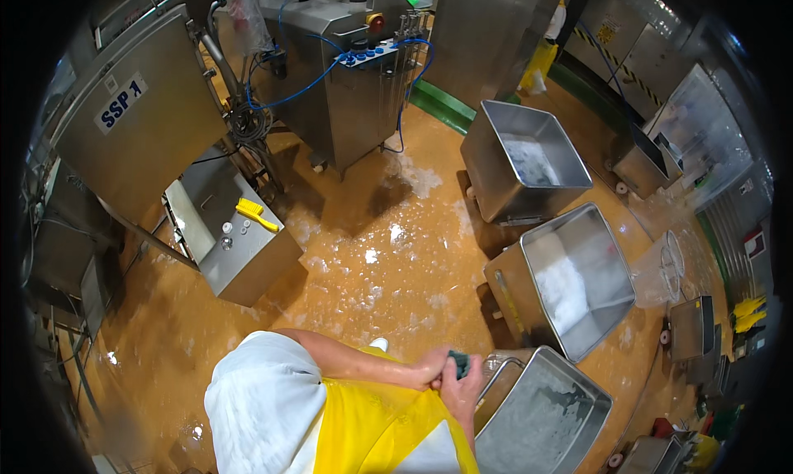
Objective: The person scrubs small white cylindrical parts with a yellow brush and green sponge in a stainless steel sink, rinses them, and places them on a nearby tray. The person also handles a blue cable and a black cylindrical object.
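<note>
In front of my yellow apron, both hands are close together around a dark green scouring pad. My left hand reaches across from the left and closes on the pad's near side. On the other side, my right hand pinches it with bent fingers. The pad is partly hidden by the fingers. Just right of my hands stands a stainless steel wheeled bin with greyish, wet-looking patches and some foam inside.
Two more steel bins, one nearer and one farther, hold white foam. A yellow brush and small round parts lie on a steel box. A steel machine with blue hoses stands ahead. Suds wet the orange floor.
</note>
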A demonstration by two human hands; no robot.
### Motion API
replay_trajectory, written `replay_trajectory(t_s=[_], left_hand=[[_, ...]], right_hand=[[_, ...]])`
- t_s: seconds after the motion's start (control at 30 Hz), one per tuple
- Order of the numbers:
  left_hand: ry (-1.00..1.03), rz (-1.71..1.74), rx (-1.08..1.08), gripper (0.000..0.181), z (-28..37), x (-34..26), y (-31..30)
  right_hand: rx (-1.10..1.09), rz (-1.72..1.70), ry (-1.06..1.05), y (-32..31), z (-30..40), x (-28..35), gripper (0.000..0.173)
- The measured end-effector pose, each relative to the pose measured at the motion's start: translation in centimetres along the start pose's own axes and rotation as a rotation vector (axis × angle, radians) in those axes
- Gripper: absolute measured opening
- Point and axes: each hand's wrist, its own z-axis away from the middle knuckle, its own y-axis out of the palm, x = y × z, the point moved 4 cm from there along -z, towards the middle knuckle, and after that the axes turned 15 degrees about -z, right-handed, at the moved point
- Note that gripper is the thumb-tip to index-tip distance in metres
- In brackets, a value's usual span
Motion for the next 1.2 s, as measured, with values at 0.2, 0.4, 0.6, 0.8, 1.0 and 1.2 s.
replay_trajectory(t_s=[0.2,0.4,0.6,0.8,1.0,1.2], left_hand=[[0.051,-0.067,-0.06,0.037,2.1,-1.4,-0.3],[0.069,-0.033,-0.025,0.036,2.0,-0.4,-0.4],[0.097,-0.035,-0.023,0.036,1.6,1.5,0.1],[-0.016,-0.069,0.037,0.037,1.6,3.2,0.0],[0.038,-0.04,0.122,0.033,3.0,0.1,0.2],[-0.073,-0.028,0.021,0.031,3.1,-0.1,-0.1]], right_hand=[[-0.032,-0.43,0.111,0.4,2.5,1.5,0.018],[-0.113,-0.381,0.115,0.5,2.9,2.6,0.02],[-0.161,0.092,-0.214,0.2,1.8,3.6,0.021],[-0.157,-0.029,-0.013,-0.3,3.6,0.0,0.024],[-0.14,0.085,-0.125,-0.3,2.6,1.6,0.019],[-0.154,-0.383,0.156,-0.7,2.7,-0.9,0.014]])
